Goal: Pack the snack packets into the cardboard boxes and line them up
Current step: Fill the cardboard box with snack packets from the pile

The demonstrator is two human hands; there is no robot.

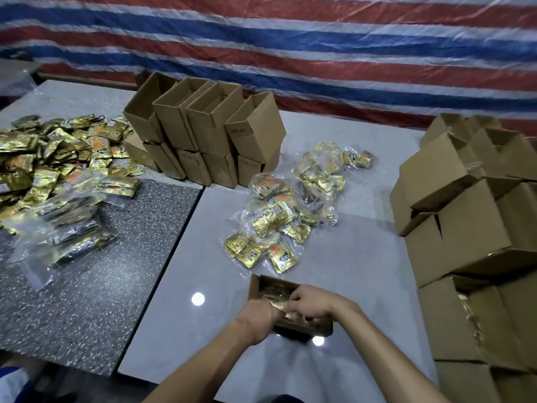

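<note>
The left hand (258, 317) and right hand (311, 303) are curling their fingers round crinkled gold foil snack packets (273, 292) inside the open cardboard box (255, 282). This matt brown rectangular box is sitting on the glossy white table (218, 344). Clear bagged packets (270, 222) are lying just beyond the box, and stacked cartons (470, 228) are standing to its right.

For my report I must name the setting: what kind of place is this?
Probably a small, makeshift packing workshop: stacks of open cardboard boxes, heaps of gold snack packets on tables, and a striped tarpaulin as the back wall.
</note>
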